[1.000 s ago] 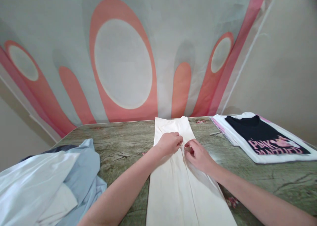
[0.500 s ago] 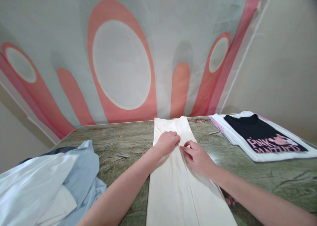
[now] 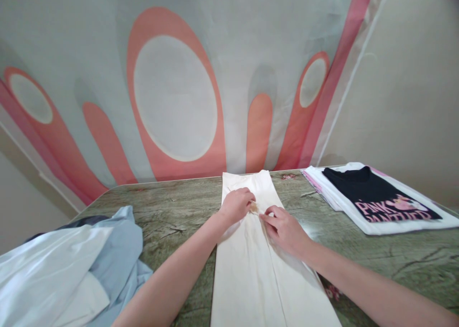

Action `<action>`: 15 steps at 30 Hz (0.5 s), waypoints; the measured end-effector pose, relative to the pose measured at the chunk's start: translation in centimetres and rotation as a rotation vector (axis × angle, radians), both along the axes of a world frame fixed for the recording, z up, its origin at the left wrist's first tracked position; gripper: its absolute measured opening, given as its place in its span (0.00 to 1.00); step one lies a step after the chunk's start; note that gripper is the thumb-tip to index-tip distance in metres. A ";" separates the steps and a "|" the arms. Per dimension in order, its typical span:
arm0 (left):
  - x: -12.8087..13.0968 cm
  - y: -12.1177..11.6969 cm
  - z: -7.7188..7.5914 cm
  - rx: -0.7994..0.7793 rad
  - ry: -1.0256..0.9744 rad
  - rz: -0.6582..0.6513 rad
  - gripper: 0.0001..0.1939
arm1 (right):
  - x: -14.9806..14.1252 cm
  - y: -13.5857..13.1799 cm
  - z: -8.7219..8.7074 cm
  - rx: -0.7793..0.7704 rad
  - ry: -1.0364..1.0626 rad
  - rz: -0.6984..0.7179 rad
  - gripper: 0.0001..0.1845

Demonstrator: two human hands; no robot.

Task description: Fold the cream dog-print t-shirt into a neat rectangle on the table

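Observation:
A long cream garment lies lengthwise on the table, stretching from the near edge of the view to the back edge. A seam or fold line runs down its length. My left hand pinches the cloth near the upper part, its fingers bent and partly hidden. Just to the right and slightly nearer, my right hand pinches the same cloth between thumb and fingers. Between the two hands the fabric is puckered, and a small tan patch shows there; I cannot tell whether it is the inside or a fastening.
A loose heap of white and light blue clothes lies at the left. Folded shirts are stacked at the right, topped by a black shirt with pink print. The wood-patterned table meets a grey and coral wall hanging.
My left hand has shifted slightly up and left, away from my right hand, widening the gap. More of the tan patch shows between them. My right hand has hardly moved.

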State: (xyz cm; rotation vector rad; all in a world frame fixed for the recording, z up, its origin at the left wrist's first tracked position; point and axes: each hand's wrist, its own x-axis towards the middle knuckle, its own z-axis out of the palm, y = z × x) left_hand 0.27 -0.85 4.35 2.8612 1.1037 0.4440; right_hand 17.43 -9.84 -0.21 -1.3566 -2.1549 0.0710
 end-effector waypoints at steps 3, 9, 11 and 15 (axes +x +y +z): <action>0.0 0.1 -0.1 0.019 -0.063 -0.015 0.11 | 0.0 0.0 0.0 -0.003 -0.003 -0.004 0.15; -1.0 0.8 -0.6 -0.046 -0.034 0.051 0.17 | 0.0 -0.1 0.0 -0.011 -0.001 -0.007 0.14; -1.4 1.2 -0.8 -0.064 -0.021 0.063 0.16 | 0.0 -0.1 0.0 -0.009 0.005 -0.008 0.14; -1.8 1.9 -1.2 -0.074 -0.052 0.083 0.14 | -0.1 -0.1 0.1 -0.012 0.004 -0.010 0.14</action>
